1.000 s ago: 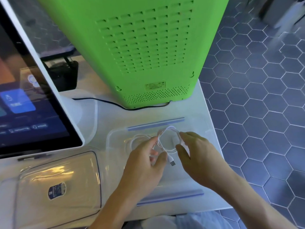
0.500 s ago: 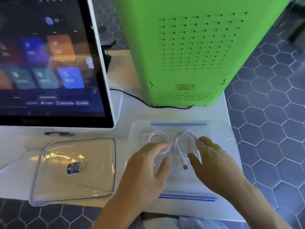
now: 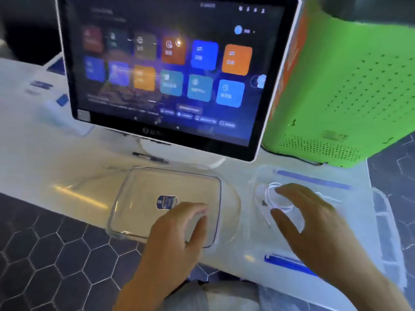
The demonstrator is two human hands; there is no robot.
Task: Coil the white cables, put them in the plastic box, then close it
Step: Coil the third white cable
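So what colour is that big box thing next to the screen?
Bright green, seen in the head view: the big perforated plastic machine casing beside the touchscreen monitor.

Left hand (image 3: 179,230) now over lid (image 3: 143,196)

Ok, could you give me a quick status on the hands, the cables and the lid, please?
Left hand open, over clear lid. Right hand open above coiled white cables in plastic box. Box uncovered; nothing blocking.

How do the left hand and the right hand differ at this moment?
The left hand reaches over the clear lid, while the right hand is over the plastic box, above the coiled white cables. The left hand's fingers lie close together; the right hand's are spread. Both look open and grip nothing.
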